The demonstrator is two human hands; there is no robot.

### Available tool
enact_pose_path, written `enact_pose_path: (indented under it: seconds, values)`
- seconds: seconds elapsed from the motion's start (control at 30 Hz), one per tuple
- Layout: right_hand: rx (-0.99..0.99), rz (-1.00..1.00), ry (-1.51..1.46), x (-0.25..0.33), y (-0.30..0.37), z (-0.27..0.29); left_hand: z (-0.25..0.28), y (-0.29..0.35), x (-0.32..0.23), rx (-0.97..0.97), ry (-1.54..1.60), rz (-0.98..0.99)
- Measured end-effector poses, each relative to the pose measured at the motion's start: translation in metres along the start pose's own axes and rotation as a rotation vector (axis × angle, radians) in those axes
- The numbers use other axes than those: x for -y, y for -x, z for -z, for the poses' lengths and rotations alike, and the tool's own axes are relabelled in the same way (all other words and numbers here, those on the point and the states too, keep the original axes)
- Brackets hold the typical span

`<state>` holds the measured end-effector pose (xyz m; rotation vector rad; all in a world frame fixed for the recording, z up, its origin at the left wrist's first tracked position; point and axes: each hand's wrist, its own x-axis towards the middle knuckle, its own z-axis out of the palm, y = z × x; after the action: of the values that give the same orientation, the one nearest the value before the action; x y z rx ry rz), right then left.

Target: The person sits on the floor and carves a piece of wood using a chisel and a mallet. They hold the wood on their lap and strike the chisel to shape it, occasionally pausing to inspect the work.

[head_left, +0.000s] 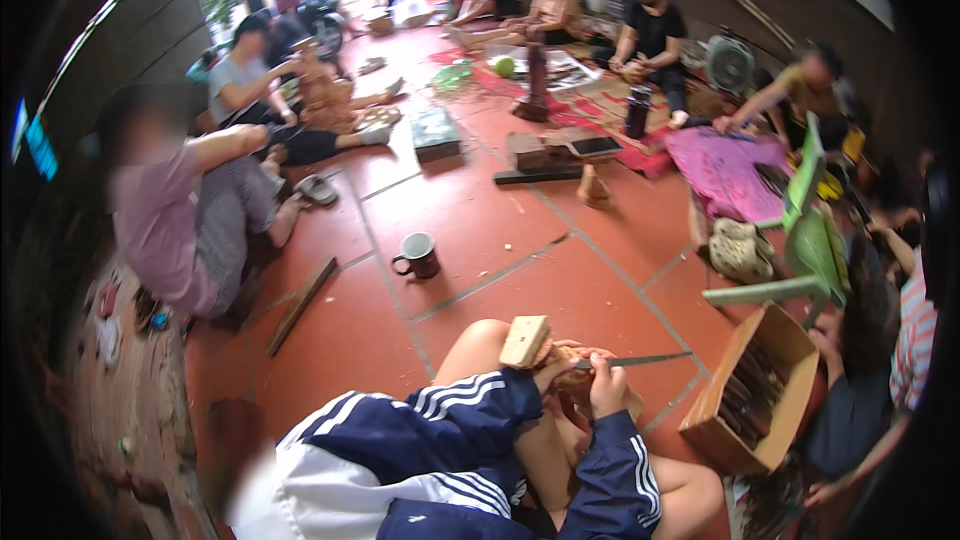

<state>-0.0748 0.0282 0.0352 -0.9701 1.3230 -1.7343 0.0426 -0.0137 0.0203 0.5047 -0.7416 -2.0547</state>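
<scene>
Fingers of the right hand (607, 388) were closed round a slim, dark blade-like tool (655, 360); those of the left hand (553, 374) gripped a carved wooden piece (527, 342). Past the knees, a dark mug (420, 258) and a wooden strip (302, 306) sat on the red tiles (490, 285). A cardboard box (708, 408) of dark pieces (748, 398) stood near the right knee, below a green chair (815, 240). The right hand hid the tool's grip, and blade contact with the wood couldn't be told. The wood's pale block end jutted up-left beyond the left fingers.
</scene>
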Motion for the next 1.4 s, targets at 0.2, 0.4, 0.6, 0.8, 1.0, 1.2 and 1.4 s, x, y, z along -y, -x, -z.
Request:
enact_pose_path:
  seconds: [0.2,0.4,0.6,0.8,1.0,1.2,1.4]
  values:
    - [-0.031,-0.021,-0.112,-0.009,-0.003,0.006,0.006,-0.01,0.009,0.059,-0.019,0.017]
    - [0.067,0.021,0.026,-0.016,-0.003,0.005,0.005,-0.007,0.006,-0.007,-0.078,0.107]
    - [0.104,0.026,0.04,-0.014,0.006,0.026,-0.008,-0.005,0.018,0.042,-0.064,0.182]
    - [0.082,0.052,0.065,-0.026,0.005,0.017,-0.013,0.002,0.006,0.009,-0.101,0.185]
    - [0.086,0.059,0.147,-0.024,0.003,0.017,-0.013,0.002,0.004,-0.004,-0.081,0.202]
    - [0.064,0.069,0.111,-0.009,0.006,0.024,-0.008,-0.003,0.012,0.003,-0.052,0.227]
    - [-0.034,0.125,0.147,-0.02,0.002,0.031,-0.018,-0.006,0.012,-0.001,-0.029,0.245]
